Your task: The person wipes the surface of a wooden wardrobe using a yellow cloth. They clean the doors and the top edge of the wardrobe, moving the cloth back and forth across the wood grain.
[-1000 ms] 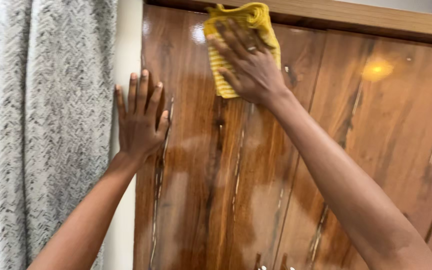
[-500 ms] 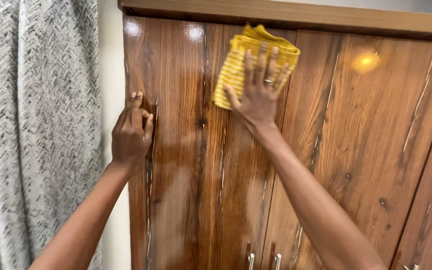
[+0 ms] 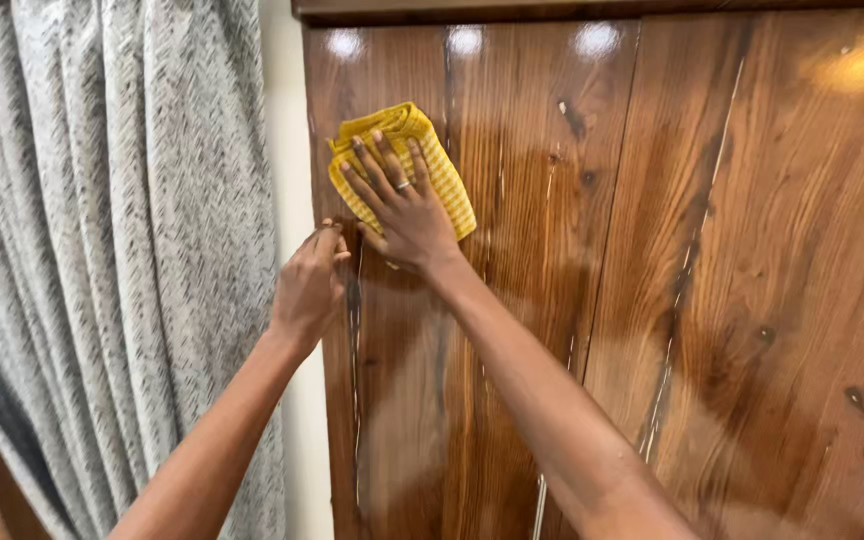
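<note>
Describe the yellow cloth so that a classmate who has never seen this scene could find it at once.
Start at the glossy brown wooden wardrobe door beside the grey patterned curtain. Near its upper left corner, the right hand presses a folded cloth flat against the wood. It is the only bright yellow, ribbed thing among browns and greys.

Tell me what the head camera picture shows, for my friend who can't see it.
A person's right hand presses a folded yellow cloth flat against the upper left of a glossy brown wooden wardrobe door. Their left hand rests at the door's left edge, just below the cloth. A grey patterned curtain hangs to the left.
</note>
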